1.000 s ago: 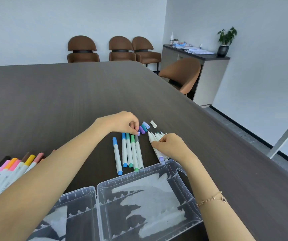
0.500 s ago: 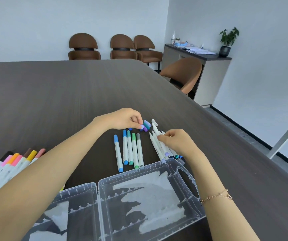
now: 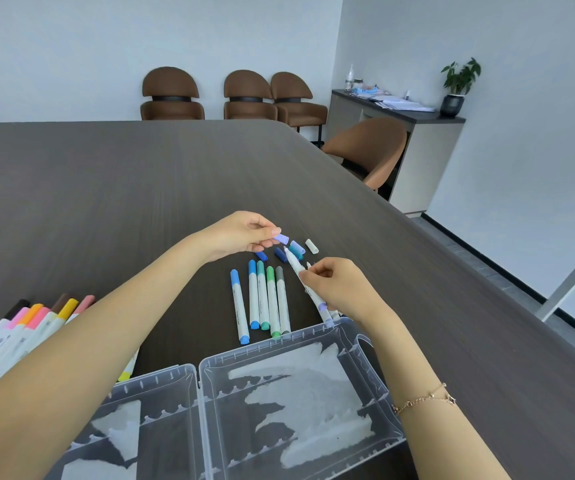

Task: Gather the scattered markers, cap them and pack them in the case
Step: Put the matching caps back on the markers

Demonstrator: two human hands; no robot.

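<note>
the left hand (image 3: 241,233) is raised just above the table (image 3: 106,188), fingers curled, thumb and forefinger pinching a lilac cap (image 3: 282,239) at its near end. the cap hangs clear of the table, tilted, open end not discernible.

the right hand (image 3: 339,287) is curled round an uncapped marker (image 3: 296,268), which it holds tilted with the bare tip pointing up and away toward the lilac cap. cap and tip are near each other but apart. more white markers (image 3: 331,313) lie under or in the same hand; how many, and whether they are gripped or merely lying beneath, cannot be told. a bracelet (image 3: 424,398) sits on the right wrist.

loose caps (image 3: 296,247) lie on the table just beyond the marker tip: dark blue, teal, pale blue and one white cap (image 3: 311,246) farthest right.

five capped markers (image 3: 265,299) lie side by side between the two hands, blue to green to grey, caps away from the person, near ends just short of the case (image 3: 206,367).

the case is clear plastic, open flat in two halves at the near edge of the table, with ribbed dividers inside. no marker is visible in it.

a second row of markers (image 3: 29,320) with pink, orange, yellow and brown caps lies at far left, partly hidden by the left forearm.

chairs (image 3: 171,95) stand at the far wall, and a cabinet (image 3: 417,147) with a plant (image 3: 459,84) stands to the right.
</note>
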